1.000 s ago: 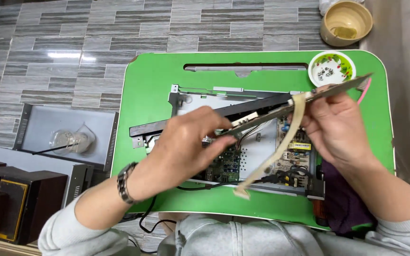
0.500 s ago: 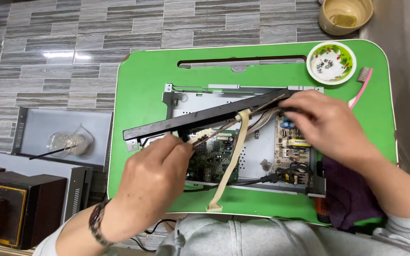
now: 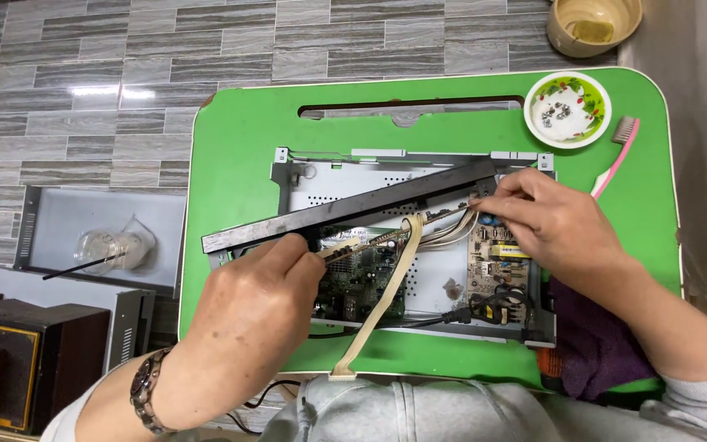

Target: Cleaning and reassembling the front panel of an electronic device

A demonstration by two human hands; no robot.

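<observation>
Over the green plastic lap table (image 3: 239, 139) lies an opened grey metal electronics chassis (image 3: 345, 184) with circuit boards inside. The left hand (image 3: 259, 315) pinches the near end of a long, narrow black front panel strip (image 3: 353, 206) lying slantwise across the chassis; the right hand's (image 3: 550, 225) grip is pressed together on its far end, beside the beige flat ribbon cable (image 3: 382, 299).

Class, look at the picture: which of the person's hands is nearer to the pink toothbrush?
The right hand. It grips the right end of the black panel, just left of the toothbrush. The left hand is at the panel's left part, far across the green tray.
</observation>
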